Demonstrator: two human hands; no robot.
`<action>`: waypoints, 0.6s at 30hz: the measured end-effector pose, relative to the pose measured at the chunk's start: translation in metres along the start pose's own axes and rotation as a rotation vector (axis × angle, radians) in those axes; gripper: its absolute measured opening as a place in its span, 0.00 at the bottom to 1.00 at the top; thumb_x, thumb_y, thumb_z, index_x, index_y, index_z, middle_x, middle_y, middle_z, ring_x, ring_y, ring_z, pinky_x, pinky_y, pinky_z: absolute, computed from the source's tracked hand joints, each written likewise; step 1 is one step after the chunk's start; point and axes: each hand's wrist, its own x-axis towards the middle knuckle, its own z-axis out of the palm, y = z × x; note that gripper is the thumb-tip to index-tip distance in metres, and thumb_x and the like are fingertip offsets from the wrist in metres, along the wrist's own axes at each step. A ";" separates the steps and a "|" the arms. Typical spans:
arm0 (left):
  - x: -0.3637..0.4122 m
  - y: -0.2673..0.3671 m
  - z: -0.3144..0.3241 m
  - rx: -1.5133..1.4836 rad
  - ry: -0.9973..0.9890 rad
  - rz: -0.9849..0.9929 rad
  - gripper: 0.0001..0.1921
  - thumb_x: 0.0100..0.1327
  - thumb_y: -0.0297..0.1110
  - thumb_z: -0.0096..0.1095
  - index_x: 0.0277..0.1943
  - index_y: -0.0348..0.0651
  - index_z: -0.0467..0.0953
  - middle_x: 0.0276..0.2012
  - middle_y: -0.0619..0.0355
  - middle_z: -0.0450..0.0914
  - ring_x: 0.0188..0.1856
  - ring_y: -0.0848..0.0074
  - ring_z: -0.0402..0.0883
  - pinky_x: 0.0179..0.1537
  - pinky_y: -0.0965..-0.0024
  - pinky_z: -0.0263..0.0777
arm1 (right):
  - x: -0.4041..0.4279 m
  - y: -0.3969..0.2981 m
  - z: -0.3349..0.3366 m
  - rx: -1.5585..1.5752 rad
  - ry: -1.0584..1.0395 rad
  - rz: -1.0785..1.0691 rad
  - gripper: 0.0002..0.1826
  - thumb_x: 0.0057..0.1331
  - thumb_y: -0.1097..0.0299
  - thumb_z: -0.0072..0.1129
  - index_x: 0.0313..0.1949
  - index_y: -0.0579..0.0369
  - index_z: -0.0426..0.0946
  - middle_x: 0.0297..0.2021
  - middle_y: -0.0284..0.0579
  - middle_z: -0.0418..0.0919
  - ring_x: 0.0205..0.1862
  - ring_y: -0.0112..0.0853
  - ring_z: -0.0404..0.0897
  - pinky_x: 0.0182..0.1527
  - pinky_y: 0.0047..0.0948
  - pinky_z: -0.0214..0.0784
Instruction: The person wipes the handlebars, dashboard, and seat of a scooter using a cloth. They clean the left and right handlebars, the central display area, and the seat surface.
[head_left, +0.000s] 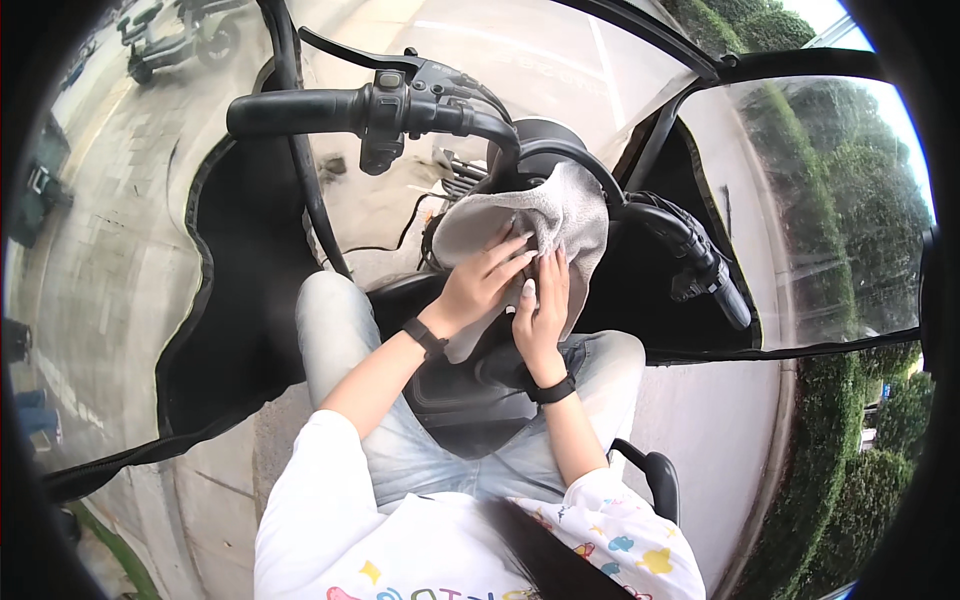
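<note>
A light grey terry cloth (574, 217) is draped over the middle of a scooter's handlebar column, in front of me. My left hand (480, 281) lies on the cloth with its fingers pointing up and right. Close beside it, my right hand (544, 304) rests on the cloth's lower part, fingers upward. Cloth bunches around the fingertips of both; whether either pinches it cannot be told. Above them is the black left handlebar grip (296, 112) with a brake lever (352, 54). The right grip (729, 298) is lower right. The cloth hides the column's centre.
A black-edged cover with a clear window (840, 217) surrounds the scooter's front. The black seat (469, 420) lies between my knees. Further off are a parked two-wheeler (176, 49) at the upper left, hedges (832, 420) at the right, and part of a person's legs at the left edge.
</note>
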 end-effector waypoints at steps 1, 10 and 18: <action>-0.002 0.003 0.001 -0.094 0.003 -0.015 0.19 0.54 0.22 0.60 0.51 0.40 0.71 0.55 0.53 0.71 0.57 0.51 0.70 0.54 0.59 0.70 | 0.005 0.001 0.002 -0.063 -0.063 -0.009 0.25 0.61 0.71 0.45 0.57 0.69 0.64 0.61 0.62 0.61 0.65 0.55 0.55 0.65 0.51 0.46; 0.010 -0.017 -0.004 -0.026 0.250 -0.404 0.25 0.64 0.28 0.48 0.63 0.35 0.54 0.61 0.43 0.57 0.64 0.54 0.56 0.64 0.58 0.52 | 0.128 -0.010 0.017 -0.429 -0.178 -0.150 0.21 0.51 0.56 0.61 0.36 0.61 0.75 0.38 0.48 0.75 0.44 0.41 0.72 0.51 0.46 0.59; 0.007 -0.012 -0.001 -0.349 0.033 -0.791 0.31 0.64 0.31 0.51 0.67 0.35 0.48 0.55 0.40 0.64 0.54 0.56 0.67 0.56 0.63 0.62 | 0.117 -0.007 0.025 -0.266 0.105 -0.143 0.15 0.50 0.66 0.60 0.36 0.58 0.76 0.36 0.45 0.77 0.43 0.40 0.73 0.53 0.39 0.60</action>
